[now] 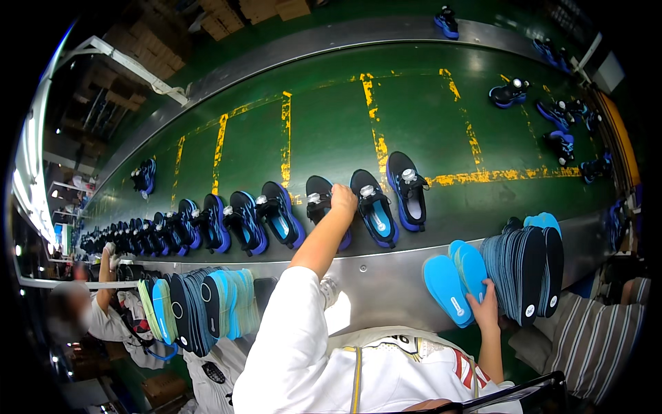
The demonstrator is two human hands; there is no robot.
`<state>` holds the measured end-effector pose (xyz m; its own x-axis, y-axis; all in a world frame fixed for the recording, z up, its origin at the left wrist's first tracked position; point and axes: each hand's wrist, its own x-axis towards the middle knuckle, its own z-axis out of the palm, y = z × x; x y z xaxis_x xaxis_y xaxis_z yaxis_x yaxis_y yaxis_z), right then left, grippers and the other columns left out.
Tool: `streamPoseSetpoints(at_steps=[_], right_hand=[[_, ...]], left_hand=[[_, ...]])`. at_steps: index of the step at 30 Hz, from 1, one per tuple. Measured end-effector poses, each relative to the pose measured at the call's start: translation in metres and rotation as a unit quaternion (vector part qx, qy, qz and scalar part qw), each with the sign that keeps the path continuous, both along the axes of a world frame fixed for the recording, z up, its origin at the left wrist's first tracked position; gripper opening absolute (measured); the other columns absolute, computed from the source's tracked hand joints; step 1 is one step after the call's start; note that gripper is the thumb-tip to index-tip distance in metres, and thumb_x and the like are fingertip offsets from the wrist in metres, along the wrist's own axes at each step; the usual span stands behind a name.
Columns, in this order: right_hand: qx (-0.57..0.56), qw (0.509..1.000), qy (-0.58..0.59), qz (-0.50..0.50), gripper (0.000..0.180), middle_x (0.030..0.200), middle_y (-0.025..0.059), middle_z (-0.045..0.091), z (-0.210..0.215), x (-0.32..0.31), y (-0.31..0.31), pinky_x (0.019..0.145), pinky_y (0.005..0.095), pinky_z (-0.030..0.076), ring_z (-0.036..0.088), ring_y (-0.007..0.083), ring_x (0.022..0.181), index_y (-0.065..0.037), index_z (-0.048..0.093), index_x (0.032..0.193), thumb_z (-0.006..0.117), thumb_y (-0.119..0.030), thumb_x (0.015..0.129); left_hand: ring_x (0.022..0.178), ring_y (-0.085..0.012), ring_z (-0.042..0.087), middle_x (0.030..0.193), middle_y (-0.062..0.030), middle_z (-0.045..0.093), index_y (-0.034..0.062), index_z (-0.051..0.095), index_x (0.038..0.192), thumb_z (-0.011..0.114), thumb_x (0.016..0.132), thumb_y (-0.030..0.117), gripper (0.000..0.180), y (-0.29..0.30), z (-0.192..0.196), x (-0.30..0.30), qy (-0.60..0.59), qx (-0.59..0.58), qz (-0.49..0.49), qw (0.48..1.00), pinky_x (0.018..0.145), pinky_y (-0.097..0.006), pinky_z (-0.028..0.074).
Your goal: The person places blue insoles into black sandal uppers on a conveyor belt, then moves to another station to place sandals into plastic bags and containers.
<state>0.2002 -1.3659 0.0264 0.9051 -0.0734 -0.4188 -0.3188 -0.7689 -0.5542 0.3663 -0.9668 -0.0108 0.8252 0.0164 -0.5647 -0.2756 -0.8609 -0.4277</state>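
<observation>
My left hand (343,199) is closed at the collar of a black and blue sneaker (317,190), beside the lacing. The hand and forearm hide much of that shoe's opening. To its right stands another black sneaker (380,223) with a bright blue insole inside. Down at the right, my right hand (487,310) grips a blue insole (471,268) by its lower end, thumb and fingers around it. A second blue insole (441,286) overlaps it on the left, over the metal edge.
A row of similar sneakers (245,217) runs left along the green belt (324,103) with yellow lines. Stacks of dark insoles (514,269) stand right; more insole stacks (196,310) stand left. A co-worker's arm (105,276) reaches toward the row. A metal rail (372,269) edges the belt.
</observation>
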Motion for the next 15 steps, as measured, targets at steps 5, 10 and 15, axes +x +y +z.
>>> streamPoseSetpoints(at_steps=[5,10,15], right_hand=[[-0.001,1.0,0.004,0.014,0.057,0.111,0.023,0.043,0.011,0.003,-0.006,0.084,0.0387,0.037,0.044,0.0365,0.1,-0.002,0.035,0.115,0.063,-0.017,0.068],[0.012,0.994,-0.097,0.049,0.054,0.112,0.024,0.044,0.033,0.003,-0.016,0.082,0.036,0.039,0.048,0.0351,0.099,0.002,0.04,0.116,0.062,-0.019,0.072],[0.068,0.989,-0.125,0.043,0.046,0.108,0.0227,0.048,0.066,0.031,0.013,0.077,0.0335,0.043,0.052,0.0317,0.094,0.005,0.041,0.115,0.056,-0.019,0.078]], left_hand=[[0.083,-0.0313,0.056,0.096,-0.0175,0.055,0.0002,0.055,0.088,0.04,0.08,0.015,0.022,0.018,0.008,0.0,-0.119,-0.285,0.161,0.938,0.071,-0.041,0.043],[0.051,-0.0117,0.046,0.072,-0.0113,0.056,0.0016,0.043,0.08,0.045,0.074,0.005,0.007,0.028,0.048,-0.001,-0.176,-0.676,0.301,0.65,0.044,-0.025,0.037],[0.041,-0.0042,0.032,0.062,-0.0037,0.048,0.0084,0.034,0.09,0.043,0.073,0.0,0.021,-0.006,0.075,-0.004,-0.105,-0.8,0.431,0.404,0.035,-0.019,0.022]])
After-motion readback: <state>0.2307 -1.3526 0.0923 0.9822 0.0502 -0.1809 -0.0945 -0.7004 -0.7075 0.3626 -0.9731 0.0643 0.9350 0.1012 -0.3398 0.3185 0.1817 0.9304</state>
